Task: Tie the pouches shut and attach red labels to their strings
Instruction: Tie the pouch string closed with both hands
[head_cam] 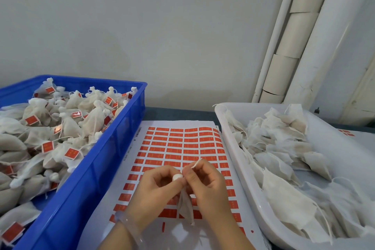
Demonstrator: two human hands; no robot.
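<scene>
A small white pouch (pixel 185 207) hangs between my two hands above the label sheet. My left hand (pixel 156 191) pinches its gathered top, a white bunch at my fingertips. My right hand (pixel 207 180) pinches the white string (pixel 196 163), whose end sticks up past my fingers. Beneath lies a white sheet of red labels (pixel 178 148) in rows. A blue crate (pixel 113 148) on the left holds several tied pouches (pixel 69 124) with red labels. A white tray (pixel 239 160) on the right holds several untied flat pouches (pixel 284 148).
A wall rises just behind the table. Cardboard tubes and white rolls (pixel 292 32) lean in the back right corner. Another label sheet (pixel 347 133) peeks out behind the white tray. A clear bangle sits on my left wrist (pixel 127 223).
</scene>
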